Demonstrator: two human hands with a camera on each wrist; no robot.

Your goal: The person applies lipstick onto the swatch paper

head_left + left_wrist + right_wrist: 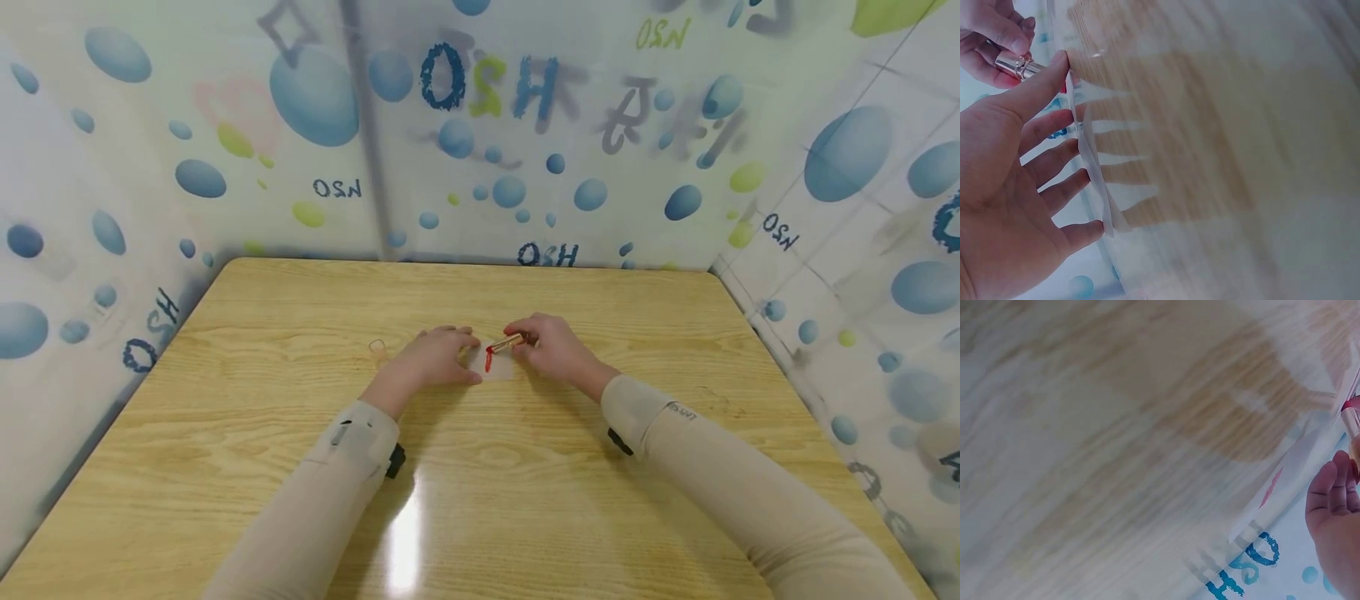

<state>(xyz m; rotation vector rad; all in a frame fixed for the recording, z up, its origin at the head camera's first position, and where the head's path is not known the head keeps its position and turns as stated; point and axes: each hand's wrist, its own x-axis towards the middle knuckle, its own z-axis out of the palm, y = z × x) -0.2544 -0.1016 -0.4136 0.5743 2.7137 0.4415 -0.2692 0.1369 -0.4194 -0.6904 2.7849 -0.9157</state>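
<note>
In the head view a small white sheet of paper (501,374) lies on the wooden table, with a red stroke (488,362) on it. My right hand (553,348) pinches a gold lipstick (508,342), its red tip at the upper end of that stroke. Seen from the left wrist, the lipstick (1010,64) is between the thumb and fingers. My left hand (433,358) is on the paper's left side. Its spread, fairly straight fingers touch the paper (1092,165) in the left wrist view. From the right wrist, part of my right hand (1338,519) shows beside the paper (1294,462).
A small clear, pinkish object (378,351), perhaps a cap, sits left of my left hand. The glossy wooden table (510,500) reflects light near its front. Walls (465,183) with blue and green bubble prints stand behind and at both sides.
</note>
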